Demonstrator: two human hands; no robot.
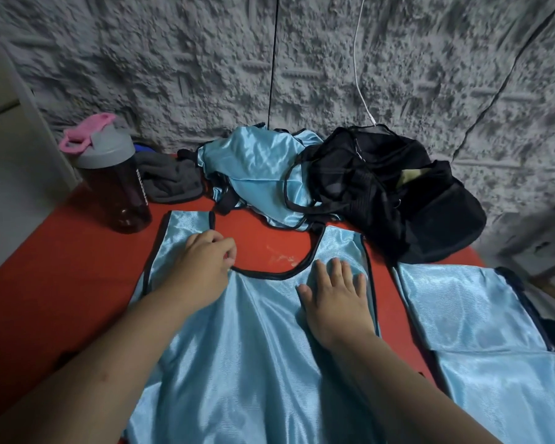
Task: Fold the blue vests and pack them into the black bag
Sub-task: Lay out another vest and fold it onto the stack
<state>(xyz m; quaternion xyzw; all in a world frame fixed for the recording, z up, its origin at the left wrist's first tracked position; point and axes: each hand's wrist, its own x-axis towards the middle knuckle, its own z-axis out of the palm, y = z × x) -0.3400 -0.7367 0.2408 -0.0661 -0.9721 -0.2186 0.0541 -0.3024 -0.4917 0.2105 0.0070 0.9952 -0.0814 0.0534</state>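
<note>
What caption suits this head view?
Left hand and right hand smooth a blue vest on the red table, black bag behind.

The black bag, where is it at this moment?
In the head view the black bag lies at the far right of the red table, against the grey wall, beside the heap of unfolded blue vests on its left.
</note>
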